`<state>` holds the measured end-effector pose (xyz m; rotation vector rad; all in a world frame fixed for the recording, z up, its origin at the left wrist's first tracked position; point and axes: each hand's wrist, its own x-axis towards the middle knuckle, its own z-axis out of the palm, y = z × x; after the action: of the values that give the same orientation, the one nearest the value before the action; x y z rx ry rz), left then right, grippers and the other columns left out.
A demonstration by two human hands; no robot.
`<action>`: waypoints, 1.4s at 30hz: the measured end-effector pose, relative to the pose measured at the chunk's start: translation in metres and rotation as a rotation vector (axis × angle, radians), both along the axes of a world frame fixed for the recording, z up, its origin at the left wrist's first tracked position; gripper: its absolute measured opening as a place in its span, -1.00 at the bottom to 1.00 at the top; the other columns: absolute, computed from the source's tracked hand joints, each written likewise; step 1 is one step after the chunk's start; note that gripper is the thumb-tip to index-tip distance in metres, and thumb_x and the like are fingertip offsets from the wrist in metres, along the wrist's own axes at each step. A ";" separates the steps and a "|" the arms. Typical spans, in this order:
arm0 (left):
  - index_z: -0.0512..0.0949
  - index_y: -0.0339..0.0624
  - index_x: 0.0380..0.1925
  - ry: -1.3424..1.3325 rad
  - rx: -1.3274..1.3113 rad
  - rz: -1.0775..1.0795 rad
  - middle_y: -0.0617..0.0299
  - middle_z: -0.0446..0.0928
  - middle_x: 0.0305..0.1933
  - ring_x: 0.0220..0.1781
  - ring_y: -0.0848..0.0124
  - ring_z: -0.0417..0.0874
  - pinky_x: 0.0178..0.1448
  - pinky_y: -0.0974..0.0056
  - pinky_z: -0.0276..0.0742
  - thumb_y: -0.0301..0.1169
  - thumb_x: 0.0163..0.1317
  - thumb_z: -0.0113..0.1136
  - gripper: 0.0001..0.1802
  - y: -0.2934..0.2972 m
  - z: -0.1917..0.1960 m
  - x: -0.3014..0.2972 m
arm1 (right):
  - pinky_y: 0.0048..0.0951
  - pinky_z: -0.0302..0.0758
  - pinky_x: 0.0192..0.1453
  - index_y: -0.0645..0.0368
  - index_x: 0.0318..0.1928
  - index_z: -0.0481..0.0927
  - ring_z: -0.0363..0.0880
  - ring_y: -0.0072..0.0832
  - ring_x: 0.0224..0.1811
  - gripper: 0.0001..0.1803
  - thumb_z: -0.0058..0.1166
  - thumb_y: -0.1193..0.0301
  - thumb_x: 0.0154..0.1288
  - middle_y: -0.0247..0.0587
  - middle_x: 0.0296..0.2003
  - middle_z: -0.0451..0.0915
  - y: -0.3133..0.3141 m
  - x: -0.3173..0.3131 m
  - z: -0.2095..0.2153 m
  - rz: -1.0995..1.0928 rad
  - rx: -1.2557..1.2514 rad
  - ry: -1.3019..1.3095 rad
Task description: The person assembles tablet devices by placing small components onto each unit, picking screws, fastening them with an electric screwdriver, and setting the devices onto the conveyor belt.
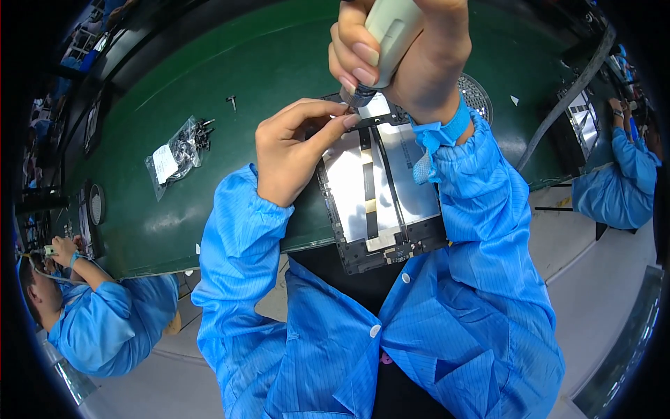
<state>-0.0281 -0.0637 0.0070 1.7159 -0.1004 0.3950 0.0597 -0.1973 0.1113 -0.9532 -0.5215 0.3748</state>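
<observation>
In my right hand (412, 63) is a pale electric screwdriver (394, 35), gripped with its dark nose (358, 96) pointing down. My left hand (296, 140) pinches thumb and forefinger together just under that nose; what lies between the fingertips is too small to make out. Both hands are over the far end of an opened tablet (408, 157). Silvery battery panels, a dark cable strip (370, 181) and a black frame show in it. Its near end reaches over the table edge toward my body, and my right sleeve covers part of its right side.
Left of my hands lies a clear bag (174, 157) of small dark parts with a white label. A small loose screw-like piece (232, 103) is beyond it. A round perforated metal dish (477, 98) sits behind my right wrist. Co-workers in blue sit at left (112, 321) and right (614, 174).
</observation>
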 end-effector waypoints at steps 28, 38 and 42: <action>0.71 -0.37 -0.21 -0.079 0.032 0.066 0.16 0.68 -0.23 -0.26 0.50 0.66 -0.17 0.42 0.57 -0.62 0.09 0.49 -0.76 0.002 -0.004 -0.002 | -0.47 0.40 -0.71 0.40 -0.18 0.57 0.39 -0.48 -0.80 0.09 -0.29 -0.57 0.19 -0.19 -0.72 0.43 0.007 -0.002 -0.012 0.000 0.157 -0.057; 0.74 -0.26 -0.18 -0.131 0.301 0.085 0.20 0.69 -0.24 -0.32 0.49 0.61 -0.26 0.41 0.49 -0.50 0.01 0.56 -0.68 0.011 0.001 0.001 | -0.46 0.35 -0.79 0.55 -0.15 0.58 0.35 -0.46 -0.87 0.39 -0.63 -0.73 0.02 -0.22 -0.82 0.39 0.006 0.016 -0.020 0.008 0.053 -0.090; 0.75 -0.21 -0.16 -0.230 0.379 0.183 0.24 0.70 -0.18 -0.25 0.45 0.64 -0.25 0.40 0.47 -0.43 0.28 0.35 -0.84 0.041 -0.007 0.013 | -0.44 0.39 -0.68 0.35 -0.15 0.54 0.40 -0.50 -0.76 0.16 -0.50 -0.63 0.10 -0.25 -0.68 0.45 -0.002 0.028 -0.032 0.032 0.053 -0.233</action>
<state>-0.0149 -0.0223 0.0005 2.0545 -0.1959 0.7477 0.0881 -0.1997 0.0790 -0.9435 -0.7565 0.2787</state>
